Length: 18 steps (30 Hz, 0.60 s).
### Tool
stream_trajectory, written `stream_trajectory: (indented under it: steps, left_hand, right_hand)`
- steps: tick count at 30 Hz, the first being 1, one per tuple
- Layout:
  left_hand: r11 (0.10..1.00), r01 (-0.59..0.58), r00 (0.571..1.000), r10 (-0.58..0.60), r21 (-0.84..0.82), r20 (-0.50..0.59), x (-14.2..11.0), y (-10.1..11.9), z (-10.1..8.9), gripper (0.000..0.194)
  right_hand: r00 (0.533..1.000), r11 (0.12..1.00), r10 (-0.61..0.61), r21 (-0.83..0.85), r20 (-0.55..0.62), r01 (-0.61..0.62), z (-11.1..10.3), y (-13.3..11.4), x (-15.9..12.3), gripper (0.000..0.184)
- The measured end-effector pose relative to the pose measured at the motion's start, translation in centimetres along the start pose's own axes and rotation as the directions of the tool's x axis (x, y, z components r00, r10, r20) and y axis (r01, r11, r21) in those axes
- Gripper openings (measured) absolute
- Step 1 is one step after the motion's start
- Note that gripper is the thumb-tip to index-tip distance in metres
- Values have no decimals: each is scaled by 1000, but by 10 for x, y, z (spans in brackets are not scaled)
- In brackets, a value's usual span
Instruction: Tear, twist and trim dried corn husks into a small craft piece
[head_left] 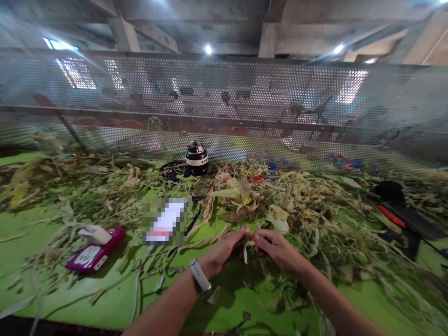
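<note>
My left hand [229, 247], with a grey band [200, 275] on its wrist, pinches a strip of pale plant material [245, 249] over the green table. From the other side my right hand [275, 247] grips the same strip, its thumb and fingers pressed together. The two hands nearly touch at the fingertips. A loose end of the strip hangs down between them. Just beyond my hands lies a heap of dried corn husks [241, 196], some straw-coloured and some yellow. Greenish dry leaves [325, 252] spread out beside my right hand.
A blurred-out phone [167, 221] and a magenta power strip [96, 252] with a white plug lie at left, joined to cables. Behind the husks stands a black bottle [197, 157]. Red-handled scissors [257, 178] rest among the scraps. A perforated metal screen [224, 102] closes the table's back edge.
</note>
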<state>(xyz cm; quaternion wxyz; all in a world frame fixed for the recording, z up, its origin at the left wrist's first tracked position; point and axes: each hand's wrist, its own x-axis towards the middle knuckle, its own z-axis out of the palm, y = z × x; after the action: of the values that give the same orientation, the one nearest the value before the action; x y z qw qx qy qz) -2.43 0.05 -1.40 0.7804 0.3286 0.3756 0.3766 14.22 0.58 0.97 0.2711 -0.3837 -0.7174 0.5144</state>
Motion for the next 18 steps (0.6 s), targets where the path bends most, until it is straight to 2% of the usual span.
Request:
stream_trajectory:
  steps: [2, 4, 9, 12, 14, 16, 18]
  left_hand:
    - [1000, -10, 1000, 11, -21, 23, -2, 2, 0, 32]
    - [1000, -12, 998, 14, -25, 60, -4, 4, 1, 29]
    - [998, -24, 985, 15, 53, 169, -11, 12, 3, 28]
    - [992, -27, 965, -6, 124, 261, -13, 14, 2, 29]
    - [989, -23, 955, -20, 143, 294, -12, 13, 0, 28]
    - [991, -43, 955, 3, 128, 295, -10, 11, -1, 28]
    - [989, -107, 964, 79, 99, 254, -7, 9, -1, 28]
  right_hand:
    - [994, 981, 93, 166, 60, -101, -1, 0, -1, 41]
    - [989, 953, 133, 266, 71, -147, -1, 0, -1, 39]
    - [988, 899, 154, 412, 20, -148, 4, -1, -2, 39]
    - [989, 870, 140, 470, 52, -148, 5, 0, -3, 38]
    - [989, 881, 132, 451, 65, -147, 2, 1, -3, 38]
    - [992, 932, 119, 342, 30, -123, -3, 2, -2, 38]
    - [992, 994, 38, 108, -118, -25, -11, 2, 0, 37]
